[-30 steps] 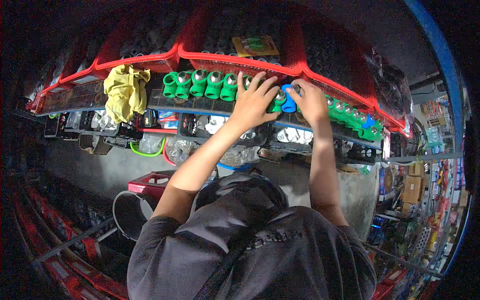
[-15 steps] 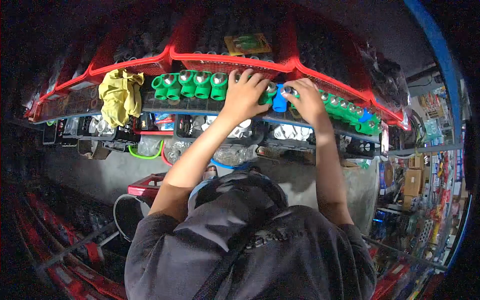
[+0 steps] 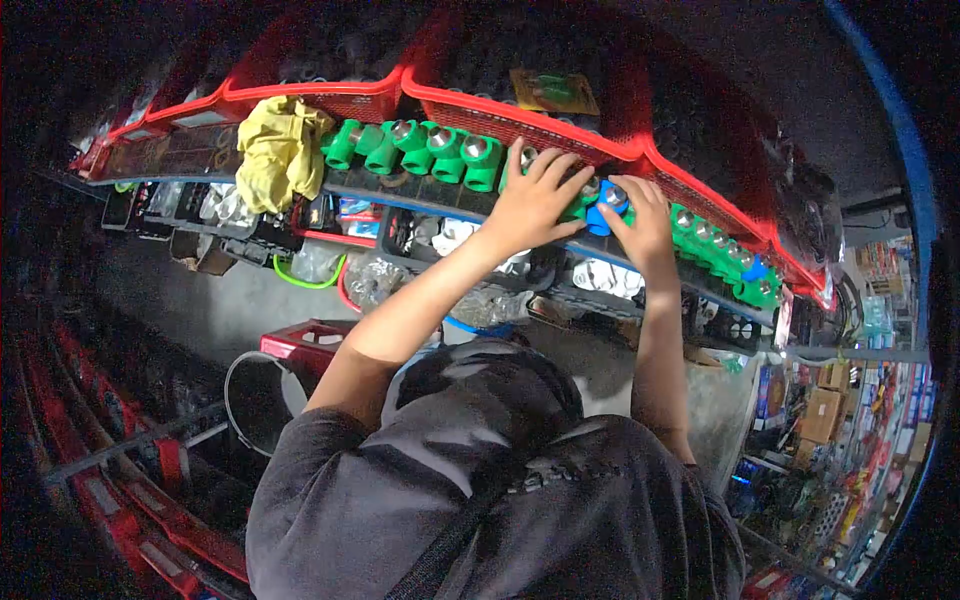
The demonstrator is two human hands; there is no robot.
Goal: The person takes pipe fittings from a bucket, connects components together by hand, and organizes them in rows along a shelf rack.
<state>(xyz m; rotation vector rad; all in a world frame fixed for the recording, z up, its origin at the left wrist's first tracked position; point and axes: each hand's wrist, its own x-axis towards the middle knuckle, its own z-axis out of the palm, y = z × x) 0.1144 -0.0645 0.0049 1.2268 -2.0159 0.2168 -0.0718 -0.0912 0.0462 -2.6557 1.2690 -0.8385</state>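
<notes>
A row of green pipe fittings, several showing metal inserts, stands on the narrow dark shelf. My left hand lies over the middle of the row with its fingers spread, covering some fittings. Just right of it is a blue fitting with a metal insert, pinched between the thumb and fingers of my right hand. Further right the row goes on with more green fittings and another blue piece. A crumpled yellow cloth rests at the left end of the row.
Red baskets line the back of the shelf, one holding a yellow packet. Below the shelf are black bins with white parts and bagged items. A red stool and a round bucket stand at lower left.
The view has shifted and tilted, so the shelf slopes more down to the right. Both hands stay at the same part of the row, the right one still at the blue fitting.
</notes>
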